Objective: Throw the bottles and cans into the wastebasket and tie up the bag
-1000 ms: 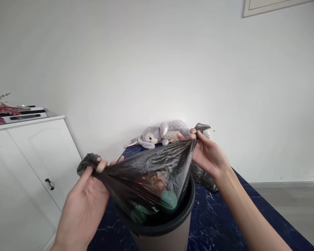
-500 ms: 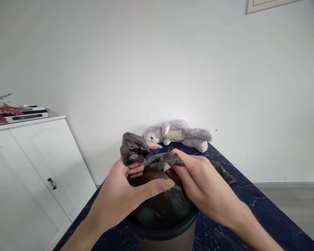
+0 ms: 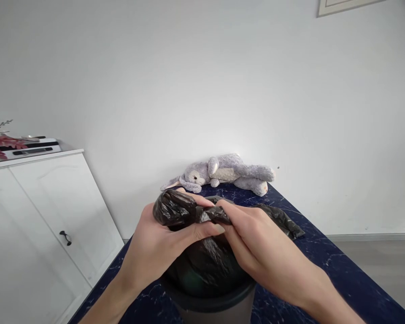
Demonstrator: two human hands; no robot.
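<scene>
A black garbage bag [image 3: 205, 265] bulges out of the top of a dark trash can [image 3: 216, 302] that stands near me on the table. My left hand [image 3: 165, 243] is closed round the gathered neck of the bag, with a crumpled bunch of plastic sticking up above the thumb. Pinched between the thumb and fingers of my right hand [image 3: 259, 238] is a twisted strip of the same bag. The two hands almost meet over the can. What fills the bag is hidden, apart from a faint green tint through the film.
A grey plush rabbit [image 3: 219, 173] lies on its side at the table's far end, against the wall. More black plastic [image 3: 281, 220] lies flat right of the can. The dark blue marbled table [image 3: 337, 274] narrows away from me. A white cabinet [image 3: 43, 225] stands at left.
My left fingers have closed over the bag's neck, and the bunch of plastic sits slightly lower. The strip in my right hand is now drawn tight against it. The rabbit's ears have come into view.
</scene>
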